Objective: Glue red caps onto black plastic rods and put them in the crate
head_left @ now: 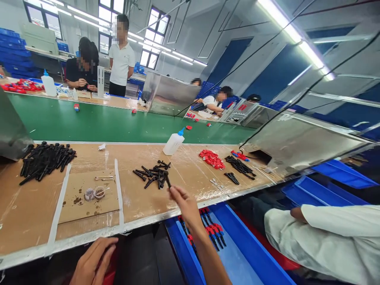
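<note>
My right hand (185, 204) reaches over the front edge of the workbench and pinches a black plastic part (167, 178) at the near side of a small pile of black parts (152, 175). My left hand (93, 261) rests low at the bench's front edge, fingers loosely curled, nothing visible in it. A larger heap of black parts (46, 159) lies at the far left of the cardboard-covered bench (35, 206). Below my right arm, a blue bin (237, 253) holds finished pieces with red caps (212, 231).
A white squeeze bottle (173, 142) stands by the green conveyor belt (103, 122). Red parts (211, 158) and more black parts (239, 165) lie to the right near a co-worker's white sleeve (326, 237). Small glue cups (95, 193) sit on a taped cardboard square. Other people work across the belt.
</note>
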Demonstrator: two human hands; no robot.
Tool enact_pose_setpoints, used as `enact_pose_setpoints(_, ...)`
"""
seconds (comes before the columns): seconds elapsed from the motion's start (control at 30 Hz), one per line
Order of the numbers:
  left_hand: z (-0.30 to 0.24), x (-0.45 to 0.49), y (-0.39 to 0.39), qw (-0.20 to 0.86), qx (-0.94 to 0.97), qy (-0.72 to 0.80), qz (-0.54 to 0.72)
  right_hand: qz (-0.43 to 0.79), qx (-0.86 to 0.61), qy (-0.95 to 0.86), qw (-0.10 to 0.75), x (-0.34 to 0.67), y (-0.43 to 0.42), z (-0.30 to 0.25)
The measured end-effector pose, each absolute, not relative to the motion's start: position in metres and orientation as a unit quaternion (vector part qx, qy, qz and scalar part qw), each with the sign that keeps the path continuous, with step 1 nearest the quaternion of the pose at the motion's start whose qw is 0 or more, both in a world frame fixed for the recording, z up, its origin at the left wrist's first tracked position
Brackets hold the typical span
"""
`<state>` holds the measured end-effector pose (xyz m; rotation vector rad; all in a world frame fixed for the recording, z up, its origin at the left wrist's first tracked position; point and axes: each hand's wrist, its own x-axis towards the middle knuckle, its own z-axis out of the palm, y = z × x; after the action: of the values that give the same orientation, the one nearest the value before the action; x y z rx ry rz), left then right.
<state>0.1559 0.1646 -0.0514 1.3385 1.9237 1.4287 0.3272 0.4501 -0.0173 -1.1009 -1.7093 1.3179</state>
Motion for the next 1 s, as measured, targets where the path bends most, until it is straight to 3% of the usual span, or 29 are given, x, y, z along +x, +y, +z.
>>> enact_pose_setpoints(0.13, -0.034, 0.168, 0.180, 0.291, 0.328, 0.671, 0.598, 0.693, -0.335, -0.603, 0.209, 0.300, 0.354, -0.017)
enact_pose_setpoints(0.23, -0.028, 0.173, 0.186, 0.391, 0.232, 0.605, 0.653, 0.882, -0.245, -0.397, 0.061, 0.278, 0.303, -0.020)
enact_pose_setpoints(0.33, -0.026, 0.168, 0.187, 0.450, 0.112, 0.487, 0.740, 0.895, -0.220, -0.387, 0.011, 0.262, 0.289, -0.023)
enact_pose_setpoints(0.47, -0.027, 0.151, 0.184, 0.373, 0.031, 0.422, 0.826, 0.726, -0.278, -0.608, 0.161, 0.240, 0.314, -0.024)
enact_pose_setpoints(0.57, -0.032, 0.140, 0.181, 0.396, 0.032, 0.404, 0.824, 0.613, -0.304, -0.682, 0.257, 0.216, 0.340, -0.027)
enact_pose_setpoints(1.0, -0.037, 0.138, 0.178, 0.487, -0.012, 0.311, 0.816, 0.480, -0.190, -0.811, 0.277, 0.162, 0.339, -0.014)
